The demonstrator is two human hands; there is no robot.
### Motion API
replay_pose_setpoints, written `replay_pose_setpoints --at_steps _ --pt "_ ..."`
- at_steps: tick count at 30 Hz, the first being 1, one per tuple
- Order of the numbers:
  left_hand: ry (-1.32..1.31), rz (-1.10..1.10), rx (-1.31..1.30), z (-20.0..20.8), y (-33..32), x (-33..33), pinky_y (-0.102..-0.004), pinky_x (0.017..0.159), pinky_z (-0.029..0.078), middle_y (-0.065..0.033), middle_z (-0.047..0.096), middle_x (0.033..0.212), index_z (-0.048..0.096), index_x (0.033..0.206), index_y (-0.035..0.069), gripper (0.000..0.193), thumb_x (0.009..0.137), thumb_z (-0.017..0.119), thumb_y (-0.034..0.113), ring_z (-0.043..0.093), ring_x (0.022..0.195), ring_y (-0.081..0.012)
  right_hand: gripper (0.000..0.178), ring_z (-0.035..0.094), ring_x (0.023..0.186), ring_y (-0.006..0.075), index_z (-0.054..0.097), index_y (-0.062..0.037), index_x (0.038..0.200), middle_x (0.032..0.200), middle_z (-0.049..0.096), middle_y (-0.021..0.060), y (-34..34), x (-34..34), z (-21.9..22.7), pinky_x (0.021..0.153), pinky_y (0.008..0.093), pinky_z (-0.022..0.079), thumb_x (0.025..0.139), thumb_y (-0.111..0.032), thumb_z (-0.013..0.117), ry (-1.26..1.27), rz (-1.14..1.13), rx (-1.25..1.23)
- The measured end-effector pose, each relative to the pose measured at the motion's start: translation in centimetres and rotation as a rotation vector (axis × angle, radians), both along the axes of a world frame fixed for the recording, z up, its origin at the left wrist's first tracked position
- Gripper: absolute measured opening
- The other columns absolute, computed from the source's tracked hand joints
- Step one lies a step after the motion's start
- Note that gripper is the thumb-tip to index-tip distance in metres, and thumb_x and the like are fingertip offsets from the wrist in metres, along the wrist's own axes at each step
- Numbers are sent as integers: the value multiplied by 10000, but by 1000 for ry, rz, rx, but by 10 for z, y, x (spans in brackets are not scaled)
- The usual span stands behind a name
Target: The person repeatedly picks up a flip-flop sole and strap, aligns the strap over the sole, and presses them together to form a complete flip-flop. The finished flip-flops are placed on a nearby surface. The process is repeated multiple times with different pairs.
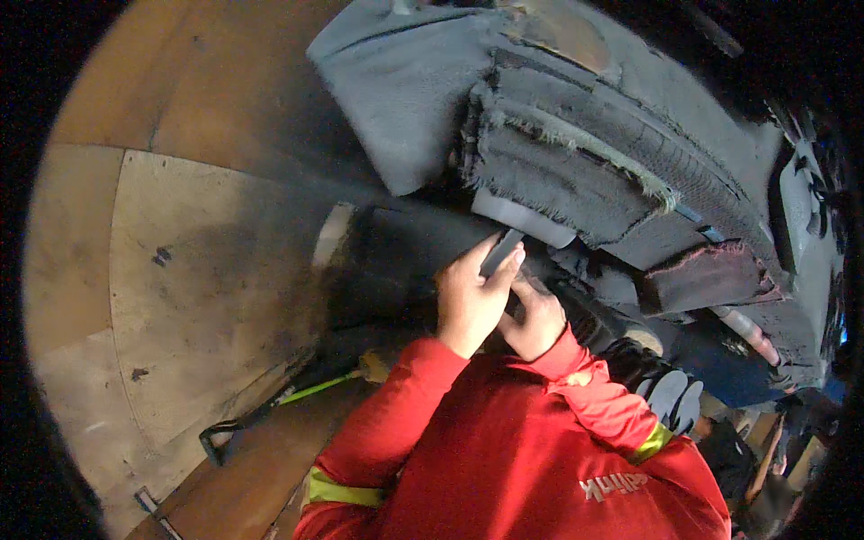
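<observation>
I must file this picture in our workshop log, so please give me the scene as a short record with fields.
Left hand: pinches a dark flat piece between thumb and fingers
Right hand: curled just beside the left; its grip is hidden
Piece position: upper end at the lower edge of a pale roller; contact cannot be told
Above roller: frayed grey cloth
Right side: frayed reddish cloth
Clothing: red sleeves with yellow-green bands
Left side: brownish panels
</observation>
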State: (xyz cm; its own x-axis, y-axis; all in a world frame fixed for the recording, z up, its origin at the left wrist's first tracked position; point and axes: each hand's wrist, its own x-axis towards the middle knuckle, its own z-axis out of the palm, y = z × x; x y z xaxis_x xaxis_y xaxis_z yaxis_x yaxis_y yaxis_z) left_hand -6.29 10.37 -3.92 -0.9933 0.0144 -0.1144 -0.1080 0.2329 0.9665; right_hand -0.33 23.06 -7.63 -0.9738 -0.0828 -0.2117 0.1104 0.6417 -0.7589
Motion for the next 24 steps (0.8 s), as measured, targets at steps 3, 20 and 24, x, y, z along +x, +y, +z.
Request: replay_pose_setpoints --at_steps 3,20,24 --pt "-65 -13 307 -1 -9 25 -267 915 518 -66 709 1169 639 1285 -28 334 971 670 81 644 1052 -106 505 654 966 425 644 -280 1294 1360 519 318 7 2 3 780 447 574 801 -225 741 383 70 398" --pt "362 -113 -136 49 -67 42 -383 945 506 -203 645 1191 634 1226 -26 342 888 678 8 645 1110 -328 448 606 1084 405 345 -220 1379 1289 543 153 -5 -35 -61 880 629 559 1011 -214 601 -481 -385 -1746" --pt "364 -250 -475 78 -59 16 -400 895 509 -201 618 1162 639 1216 -14 329 902 680 77 621 1075 -358 519 638 1069 409 335 -63 1403 1341 526 192 -11 -67 -74 888 579 584 994 -189 629 -610 -260 -1821"
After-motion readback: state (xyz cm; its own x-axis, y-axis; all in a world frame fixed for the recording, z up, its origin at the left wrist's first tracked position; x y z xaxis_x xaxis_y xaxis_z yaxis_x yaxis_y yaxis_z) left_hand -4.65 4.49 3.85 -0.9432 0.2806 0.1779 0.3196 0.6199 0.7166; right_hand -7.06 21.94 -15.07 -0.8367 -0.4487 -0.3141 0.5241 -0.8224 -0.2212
